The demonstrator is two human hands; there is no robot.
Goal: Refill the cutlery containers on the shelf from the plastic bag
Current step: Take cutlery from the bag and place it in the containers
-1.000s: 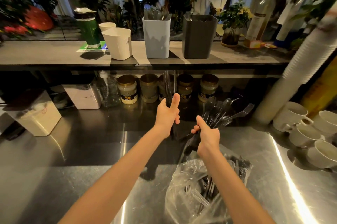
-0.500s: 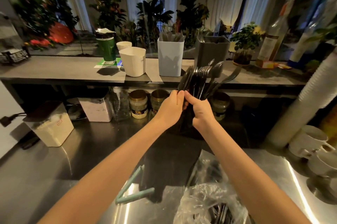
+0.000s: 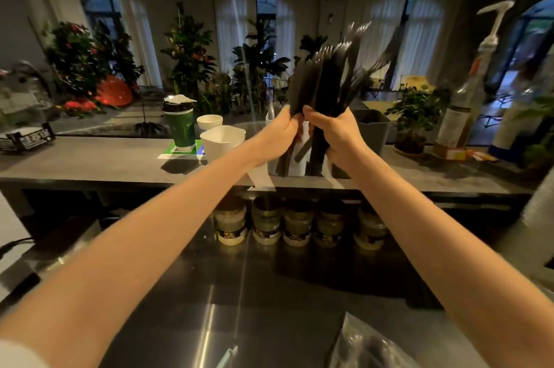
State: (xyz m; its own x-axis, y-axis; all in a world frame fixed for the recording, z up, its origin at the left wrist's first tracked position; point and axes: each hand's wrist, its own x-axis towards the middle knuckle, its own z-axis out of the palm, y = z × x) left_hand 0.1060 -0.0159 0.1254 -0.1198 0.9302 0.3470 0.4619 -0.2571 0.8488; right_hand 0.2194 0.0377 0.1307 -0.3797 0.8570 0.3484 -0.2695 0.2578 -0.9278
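Standing on the shelf (image 3: 90, 164) toward nine o'clock, a green cup (image 3: 180, 128) has two white cups (image 3: 221, 144) just beside it at its three o'clock. Next comes the left hand (image 3: 277, 135), its grip closed around the lower handles of a bundle of black plastic cutlery (image 3: 326, 80). The right hand (image 3: 337, 135) touches the left one and is clamped on the same bundle, held upright with fork tines at twelve o'clock. Behind the hands a light container (image 3: 295, 168) is mostly hidden; the dark grey container (image 3: 373, 131) stands at three o'clock of the right hand. Jars (image 3: 266, 223) line up under the shelf. At five o'clock, the plastic bag (image 3: 368, 343) lies on the steel counter (image 3: 269, 307).
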